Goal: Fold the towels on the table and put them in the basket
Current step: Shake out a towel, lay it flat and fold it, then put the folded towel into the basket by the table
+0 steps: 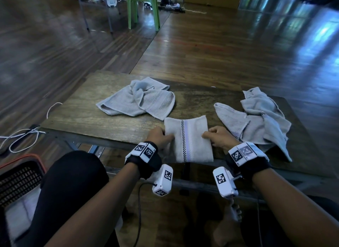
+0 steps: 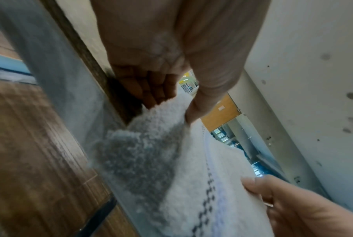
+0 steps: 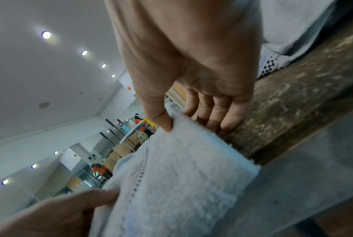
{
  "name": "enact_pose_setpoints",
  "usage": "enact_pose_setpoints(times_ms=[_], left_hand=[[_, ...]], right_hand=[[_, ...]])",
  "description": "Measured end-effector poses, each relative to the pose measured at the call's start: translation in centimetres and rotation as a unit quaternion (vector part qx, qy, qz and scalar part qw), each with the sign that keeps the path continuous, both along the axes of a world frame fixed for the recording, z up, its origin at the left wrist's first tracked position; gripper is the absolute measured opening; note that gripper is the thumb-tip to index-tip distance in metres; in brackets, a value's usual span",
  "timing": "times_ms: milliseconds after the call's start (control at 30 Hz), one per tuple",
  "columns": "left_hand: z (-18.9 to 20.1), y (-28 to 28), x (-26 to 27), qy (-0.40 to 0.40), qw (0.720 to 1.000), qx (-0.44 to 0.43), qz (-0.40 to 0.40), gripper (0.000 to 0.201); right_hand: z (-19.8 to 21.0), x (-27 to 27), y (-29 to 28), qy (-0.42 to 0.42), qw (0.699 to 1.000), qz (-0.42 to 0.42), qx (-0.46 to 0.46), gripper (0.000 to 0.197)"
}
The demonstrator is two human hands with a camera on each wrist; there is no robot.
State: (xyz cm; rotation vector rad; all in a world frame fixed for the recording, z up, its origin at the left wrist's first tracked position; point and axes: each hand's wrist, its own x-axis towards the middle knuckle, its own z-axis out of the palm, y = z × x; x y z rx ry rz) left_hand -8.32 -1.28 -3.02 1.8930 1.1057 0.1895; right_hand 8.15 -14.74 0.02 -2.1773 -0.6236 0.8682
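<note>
A folded white towel point(image 1: 188, 140) with a checkered stripe lies at the table's near edge, its lower end hanging over the edge. My left hand point(image 1: 161, 136) pinches its left side, thumb on top and fingers underneath point(image 2: 151, 89). My right hand point(image 1: 215, 136) pinches its right side the same way, with the thumb point(image 3: 161, 120) pressed on the towel point(image 3: 181, 176). The towel point(image 2: 191, 176) fills the lower left wrist view. Two crumpled grey towels lie on the table: one point(image 1: 139, 99) at the back left, one point(image 1: 256, 118) at the right. A dark basket point(image 1: 18, 180) with an orange rim stands on the floor at the lower left.
The worn wooden table point(image 1: 91, 114) has a metal frame along its near edge. White cables point(image 1: 22, 136) lie on the floor to the left. A green plastic chair point(image 1: 143, 9) stands far behind. My knee point(image 1: 73, 173) is between the basket and the table.
</note>
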Motion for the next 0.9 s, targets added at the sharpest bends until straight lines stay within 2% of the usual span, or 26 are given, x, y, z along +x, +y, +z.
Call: enact_pose_setpoints(times_ms=[100,200,300,367,467,600,733,900], left_hand=[[0.5,-1.0,-1.2,-0.079,0.995,-0.032,0.042,0.02],[1.3,-1.8,-3.1,-0.14,0.984,-0.092,0.059,0.019],[2.4,-2.3,-5.8,-0.156,0.973,-0.164,0.037,0.023],[3.2,-2.7,-8.2,-0.172,0.965,-0.198,0.033,0.013],[4.8,-3.6,-11.5,-0.205,0.95,-0.231,0.055,0.01],[8.0,-5.1,-14.7,-0.259,0.945,-0.19,0.058,0.008],[11.9,-6.0,-16.5,-0.312,0.938,-0.137,0.068,0.013],[14.9,-6.4,-18.6,-0.33,0.938,-0.078,0.076,0.018]], right_hand=[[0.7,-1.3,-0.8,0.094,0.994,-0.037,0.05,0.004],[1.3,-3.0,-2.1,0.166,0.982,-0.057,0.071,0.025],[2.1,-5.3,-3.6,0.184,0.976,-0.059,0.103,0.012],[2.7,-7.2,-4.6,0.188,0.974,-0.053,0.118,0.006],[4.2,-10.1,-5.6,0.19,0.971,-0.026,0.143,0.017],[7.2,-13.3,-6.2,0.158,0.966,-0.002,0.207,0.015],[10.6,-15.2,-6.8,0.144,0.952,0.027,0.269,0.013],[13.4,-16.4,-6.7,0.138,0.94,0.074,0.304,0.015]])
